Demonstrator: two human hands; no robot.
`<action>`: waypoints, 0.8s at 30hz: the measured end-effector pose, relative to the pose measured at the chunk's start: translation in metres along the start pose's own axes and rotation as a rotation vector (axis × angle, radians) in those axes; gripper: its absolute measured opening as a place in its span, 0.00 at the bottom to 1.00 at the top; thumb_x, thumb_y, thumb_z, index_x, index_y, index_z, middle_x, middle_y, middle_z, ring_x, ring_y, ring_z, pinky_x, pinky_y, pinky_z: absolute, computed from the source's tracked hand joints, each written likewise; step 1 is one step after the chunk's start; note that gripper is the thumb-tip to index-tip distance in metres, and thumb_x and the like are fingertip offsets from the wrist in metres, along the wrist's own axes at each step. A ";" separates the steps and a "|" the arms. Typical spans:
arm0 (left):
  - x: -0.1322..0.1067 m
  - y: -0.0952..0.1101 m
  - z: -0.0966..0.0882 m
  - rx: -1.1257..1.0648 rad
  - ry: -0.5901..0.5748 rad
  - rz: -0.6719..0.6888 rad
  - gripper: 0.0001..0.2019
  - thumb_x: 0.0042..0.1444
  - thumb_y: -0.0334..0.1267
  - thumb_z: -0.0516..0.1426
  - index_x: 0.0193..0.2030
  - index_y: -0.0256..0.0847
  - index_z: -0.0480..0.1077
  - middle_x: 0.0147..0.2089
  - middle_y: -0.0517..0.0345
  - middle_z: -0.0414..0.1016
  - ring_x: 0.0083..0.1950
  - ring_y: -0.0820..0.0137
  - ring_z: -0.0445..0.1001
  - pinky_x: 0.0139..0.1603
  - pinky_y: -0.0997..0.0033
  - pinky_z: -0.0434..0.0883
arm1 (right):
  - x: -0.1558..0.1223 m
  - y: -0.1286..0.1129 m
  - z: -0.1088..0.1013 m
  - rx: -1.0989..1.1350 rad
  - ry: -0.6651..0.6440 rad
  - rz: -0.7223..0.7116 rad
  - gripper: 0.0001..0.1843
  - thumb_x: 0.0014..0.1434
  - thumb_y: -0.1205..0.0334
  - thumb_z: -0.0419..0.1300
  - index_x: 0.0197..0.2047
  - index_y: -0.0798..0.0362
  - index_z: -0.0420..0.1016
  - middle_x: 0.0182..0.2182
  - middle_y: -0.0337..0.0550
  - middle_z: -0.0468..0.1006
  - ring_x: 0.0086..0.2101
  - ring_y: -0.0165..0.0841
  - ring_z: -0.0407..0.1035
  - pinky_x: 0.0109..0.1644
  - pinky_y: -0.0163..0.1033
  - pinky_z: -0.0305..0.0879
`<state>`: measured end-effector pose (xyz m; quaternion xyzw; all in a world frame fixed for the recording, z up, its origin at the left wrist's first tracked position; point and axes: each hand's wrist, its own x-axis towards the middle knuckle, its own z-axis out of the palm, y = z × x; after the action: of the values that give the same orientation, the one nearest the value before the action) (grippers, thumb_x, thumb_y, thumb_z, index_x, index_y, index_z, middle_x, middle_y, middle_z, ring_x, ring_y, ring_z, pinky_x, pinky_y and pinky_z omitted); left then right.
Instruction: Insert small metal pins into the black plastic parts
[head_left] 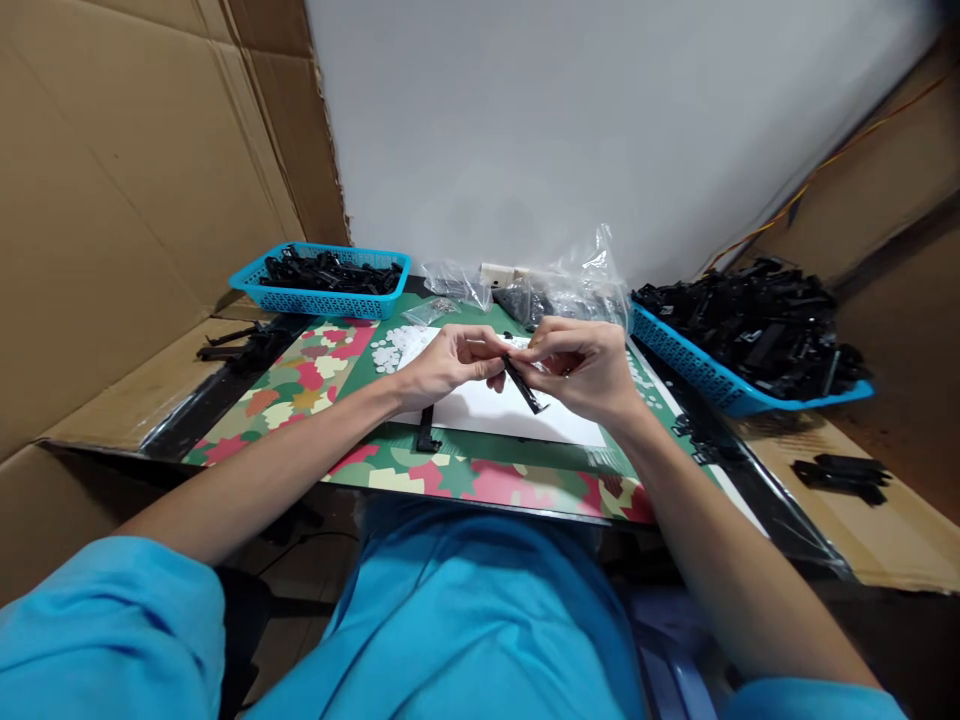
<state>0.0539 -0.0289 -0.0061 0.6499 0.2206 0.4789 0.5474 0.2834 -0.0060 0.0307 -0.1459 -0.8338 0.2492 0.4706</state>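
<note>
Both of my hands meet above a white sheet [555, 420] on the table. My left hand [450, 362] is closed in a pinch on the upper end of a thin black plastic strip [523, 386]. My right hand [583, 368] is also closed, its fingers pinched on the same strip from the right. The strip slants down towards me between the two hands. A second black strip [428, 430] lies on the sheet's near left edge. A scatter of small white discs [390, 350] lies just left of my left hand.
A blue basket [311, 296] of black parts stands at the back left, and a fuller blue basket [679, 362] at the right. Clear plastic bags [577, 285] lie behind my hands. Loose black parts [844, 472] rest on cardboard at the right and at the left [236, 345]. Cardboard walls [127, 190] enclose the table.
</note>
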 end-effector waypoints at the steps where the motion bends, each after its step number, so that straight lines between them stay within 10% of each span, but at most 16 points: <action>1: 0.000 0.000 0.000 0.007 0.004 -0.001 0.18 0.60 0.48 0.73 0.45 0.35 0.77 0.36 0.51 0.82 0.35 0.70 0.80 0.41 0.68 0.74 | 0.000 0.001 0.000 0.001 -0.012 0.001 0.07 0.57 0.61 0.77 0.32 0.53 0.86 0.28 0.41 0.77 0.24 0.26 0.60 0.23 0.36 0.51; 24: 0.001 0.004 -0.002 -0.037 -0.070 0.005 0.17 0.62 0.44 0.72 0.50 0.36 0.77 0.41 0.49 0.84 0.39 0.67 0.84 0.42 0.68 0.76 | -0.002 -0.004 0.001 0.081 0.035 0.068 0.13 0.58 0.55 0.78 0.32 0.55 0.84 0.24 0.41 0.76 0.24 0.28 0.65 0.23 0.36 0.56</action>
<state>0.0518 -0.0283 -0.0016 0.6565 0.1908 0.4613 0.5655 0.2838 -0.0107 0.0314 -0.1594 -0.8091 0.2963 0.4819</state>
